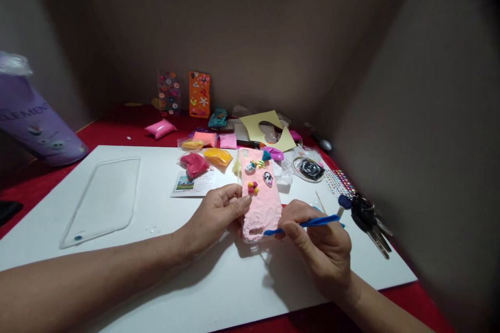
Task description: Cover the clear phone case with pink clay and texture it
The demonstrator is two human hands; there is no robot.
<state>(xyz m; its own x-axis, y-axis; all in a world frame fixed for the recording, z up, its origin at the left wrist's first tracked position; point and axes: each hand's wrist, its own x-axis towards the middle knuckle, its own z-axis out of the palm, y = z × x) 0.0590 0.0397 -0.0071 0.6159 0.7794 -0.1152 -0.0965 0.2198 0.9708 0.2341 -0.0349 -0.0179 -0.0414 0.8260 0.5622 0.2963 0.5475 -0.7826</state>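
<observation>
My left hand [219, 213] grips a phone case [263, 205] by its left edge, thumb on top, and holds it raised above the white board. Pink clay covers the case, with small coloured clay shapes on its upper half and a rough texture near the bottom. Between the thumb and fingers of my right hand [322, 250] is a blue modelling tool [318, 221]. Its tip is at the lower part of the case, beside the cutout. I cannot tell whether the tip presses into the clay.
A clear phone case [103, 197] lies on the white board [172, 291] at left. Behind are bagged clay [217, 156], a yellow paper with a hole [287, 140] and two decorated cases, one orange [199, 94]. Keys [369, 218] and rhinestones [340, 182] lie at right. A purple tumbler [39, 119] leans left.
</observation>
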